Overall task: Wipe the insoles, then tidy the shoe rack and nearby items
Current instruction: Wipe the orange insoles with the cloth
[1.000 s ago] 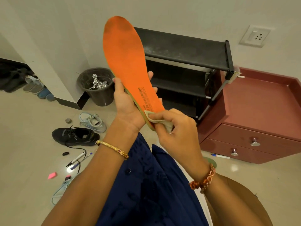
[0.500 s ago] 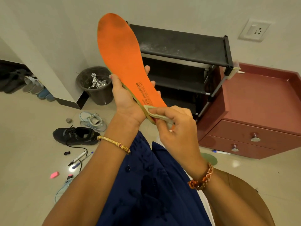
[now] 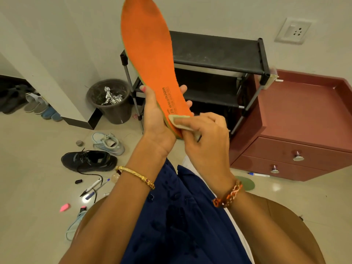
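Orange insole [image 3: 150, 54] in left grip [image 3: 158, 119]

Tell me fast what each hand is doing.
Left hand: closed on the orange insole, holding it upright.
Right hand: closed on a small cloth, pressed against the insole's heel.

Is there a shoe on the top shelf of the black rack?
No, the top shelf of the black rack is bare, while the black shoe and the pale blue shoe lie on the floor.
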